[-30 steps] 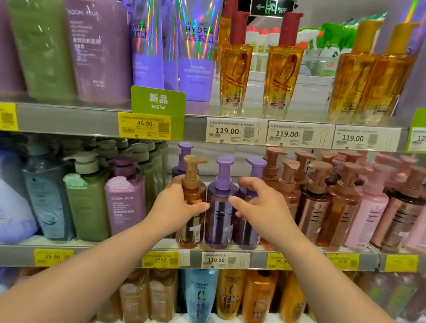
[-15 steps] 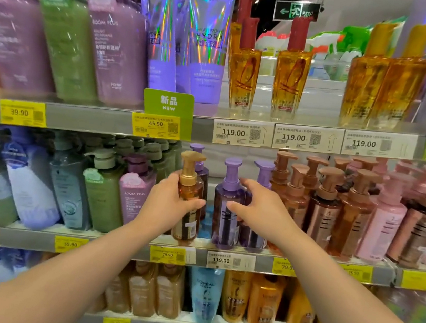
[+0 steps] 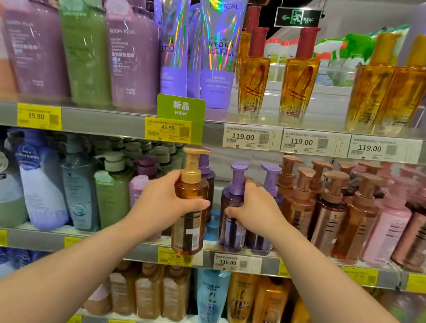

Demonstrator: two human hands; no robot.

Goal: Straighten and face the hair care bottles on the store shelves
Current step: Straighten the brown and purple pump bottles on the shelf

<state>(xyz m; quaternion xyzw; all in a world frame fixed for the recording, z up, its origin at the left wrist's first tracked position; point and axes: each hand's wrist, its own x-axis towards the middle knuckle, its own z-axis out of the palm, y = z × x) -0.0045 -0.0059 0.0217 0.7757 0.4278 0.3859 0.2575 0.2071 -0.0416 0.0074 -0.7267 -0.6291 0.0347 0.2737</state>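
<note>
My left hand grips an amber pump bottle with a gold pump, held out in front of the middle shelf's edge, its base hanging below the shelf lip. My right hand is wrapped around a purple pump bottle that stands on the middle shelf. More purple pump bottles stand right behind and beside it. A row of copper-capped pump bottles fills the shelf to the right.
Green, purple and blue pump bottles crowd the middle shelf's left side, pink ones the far right. The top shelf holds large purple and green bottles, iridescent tubes and golden oil bottles. The lower shelf carries orange and blue bottles.
My left hand has pulled the amber bottle up and forward off the shelf. My right hand has closed onto the purple bottle. The camera has moved closer and tilted up slightly.
</note>
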